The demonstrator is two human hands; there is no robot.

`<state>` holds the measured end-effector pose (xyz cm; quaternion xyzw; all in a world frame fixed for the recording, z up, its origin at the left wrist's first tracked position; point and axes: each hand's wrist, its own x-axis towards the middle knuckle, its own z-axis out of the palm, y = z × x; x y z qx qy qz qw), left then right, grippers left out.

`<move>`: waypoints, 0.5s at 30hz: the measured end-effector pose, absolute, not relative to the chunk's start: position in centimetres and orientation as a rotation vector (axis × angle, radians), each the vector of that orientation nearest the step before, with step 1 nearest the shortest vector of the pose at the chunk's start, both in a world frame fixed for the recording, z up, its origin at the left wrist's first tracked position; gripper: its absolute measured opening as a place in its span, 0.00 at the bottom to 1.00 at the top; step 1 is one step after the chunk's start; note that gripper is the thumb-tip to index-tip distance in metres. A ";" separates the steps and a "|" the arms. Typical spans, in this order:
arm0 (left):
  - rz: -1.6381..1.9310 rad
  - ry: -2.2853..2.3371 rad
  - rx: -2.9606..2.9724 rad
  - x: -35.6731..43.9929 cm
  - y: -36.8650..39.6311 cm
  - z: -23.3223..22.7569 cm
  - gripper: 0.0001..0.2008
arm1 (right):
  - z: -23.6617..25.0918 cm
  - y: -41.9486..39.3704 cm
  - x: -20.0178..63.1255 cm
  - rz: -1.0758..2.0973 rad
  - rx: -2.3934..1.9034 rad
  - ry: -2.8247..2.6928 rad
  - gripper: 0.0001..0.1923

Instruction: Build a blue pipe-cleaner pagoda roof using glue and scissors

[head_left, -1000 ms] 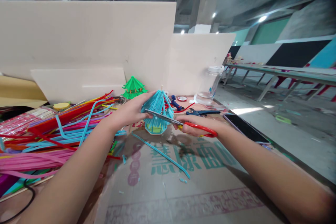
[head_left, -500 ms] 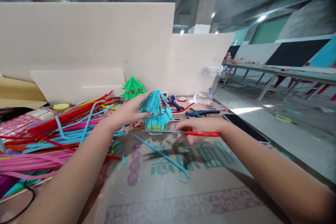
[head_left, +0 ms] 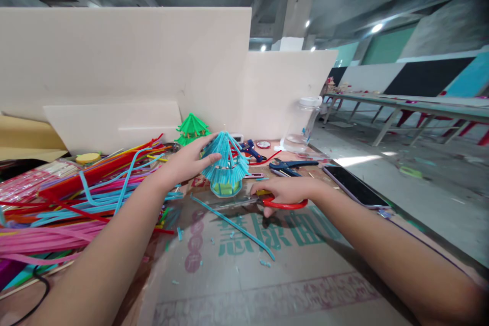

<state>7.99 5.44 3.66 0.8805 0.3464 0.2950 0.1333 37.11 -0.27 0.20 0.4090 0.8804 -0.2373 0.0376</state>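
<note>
A small tiered roof model (head_left: 225, 173) of light blue pipe cleaners stands upright on a cardboard sheet (head_left: 214, 290). My left hand (head_left: 189, 162) grips its upper left side, with the thumb across the front of the top tier. To its right, my right hand (head_left: 286, 189) is closed round the scissors (head_left: 288, 206) by their red handles. The grey blades point left, low in front of the model's base, and look smeared by motion. A loose blue pipe cleaner (head_left: 237, 228) lies slantwise on the cardboard, with small blue clippings around it.
Bundles of coloured pipe cleaners (head_left: 49, 234) cover the left side. Behind stand a green tiered model (head_left: 192, 128), a glue gun (head_left: 252, 151) and a clear plastic jar (head_left: 300, 125). Dark blue pliers (head_left: 292, 165) and a phone (head_left: 355, 186) lie at right. White boards (head_left: 126, 61) rise behind.
My right hand has turned and shifted slightly left, bringing the scissors lower with their blades tilted. My left thumb has moved up the blue model.
</note>
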 end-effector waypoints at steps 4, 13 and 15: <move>0.842 1.060 2.565 8.2 4.7 4.0 0.38 | 2.4 -1.1 37.4 -0.763 1.119 2.837 0.26; 0.835 1.007 2.552 7.9 5.4 3.7 0.36 | 3.5 -1.6 38.8 -0.968 1.133 2.827 0.22; 0.831 0.999 2.555 7.9 5.3 3.8 0.36 | 3.4 -1.5 39.2 -0.972 1.176 2.866 0.22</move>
